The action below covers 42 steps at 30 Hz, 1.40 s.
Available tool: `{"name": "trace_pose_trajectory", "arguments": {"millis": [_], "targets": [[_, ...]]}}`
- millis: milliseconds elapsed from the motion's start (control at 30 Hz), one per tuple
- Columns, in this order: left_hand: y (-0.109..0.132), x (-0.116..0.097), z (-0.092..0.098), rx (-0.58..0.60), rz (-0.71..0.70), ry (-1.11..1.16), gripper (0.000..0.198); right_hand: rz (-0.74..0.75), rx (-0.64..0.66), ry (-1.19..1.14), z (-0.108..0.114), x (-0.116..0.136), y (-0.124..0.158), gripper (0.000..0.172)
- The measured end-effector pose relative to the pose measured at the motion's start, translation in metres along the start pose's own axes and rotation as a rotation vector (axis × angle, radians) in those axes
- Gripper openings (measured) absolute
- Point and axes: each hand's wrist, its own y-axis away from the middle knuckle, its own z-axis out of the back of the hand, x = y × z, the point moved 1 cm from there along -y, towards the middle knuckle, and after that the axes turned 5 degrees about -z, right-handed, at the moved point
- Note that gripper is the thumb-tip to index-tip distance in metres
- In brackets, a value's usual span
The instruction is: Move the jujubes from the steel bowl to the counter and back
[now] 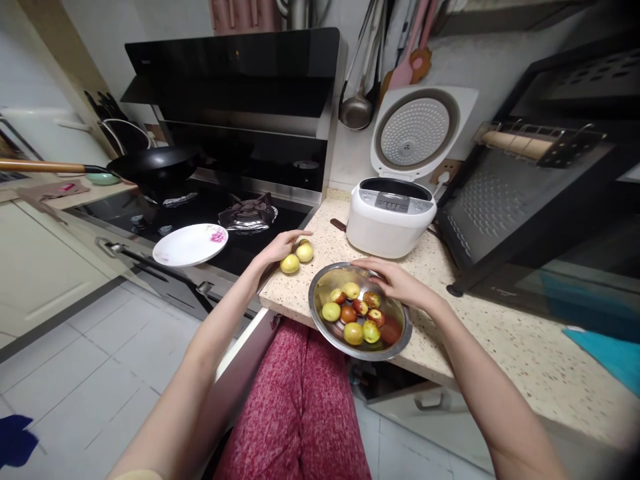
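Note:
A steel bowl (pixel 395 337) holding several small green and red fruits (pixel 354 332) sits at the counter's front edge. My right hand (pixel 395 280) rests on the bowl's far rim, fingers stretched flat over it. My left hand (pixel 280 248) lies on the speckled counter (pixel 500 340) left of the bowl, fingers extended beside a few loose yellow-green fruits (pixel 290 264). One of these fruits (pixel 305 252) touches its fingertips. Neither hand grips anything.
A white rice cooker (pixel 391 217) with its lid up stands behind the bowl. A white flowered plate (pixel 190 245) sits on the black stove (pixel 200 213), with a wok (pixel 157 167) behind. A dark rack (pixel 525 193) is at right, a blue cloth (pixel 610 353) beyond.

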Motion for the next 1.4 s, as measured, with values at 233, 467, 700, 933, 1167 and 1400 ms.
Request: {"name": "trace_pose_trajectory", "arguments": {"millis": [233,467,700,933,1167,1400], "targets": [[0.004,0.004,0.005,0.126,-0.040,-0.160,0.039,-0.013,0.010,0.017,-0.002,-0.002,0.000,0.054],[0.007,-0.009,0.000,0.176,-0.132,-0.263,0.036,-0.006,-0.001,0.035,-0.003,-0.001,0.000,0.056],[0.007,-0.008,-0.003,0.124,-0.127,-0.234,0.023,-0.013,0.017,0.061,-0.004,-0.001,0.000,0.055],[0.014,-0.044,-0.004,-0.291,-0.138,-0.110,0.025,0.000,0.000,0.086,-0.004,0.001,0.000,0.059],[0.040,-0.125,-0.021,-0.009,-0.356,-0.084,0.030,0.011,0.004,0.127,-0.002,0.007,-0.001,0.060],[0.056,-0.161,-0.021,0.611,-0.419,0.011,0.037,0.016,-0.009,0.127,-0.005,0.002,-0.001,0.064]]}}
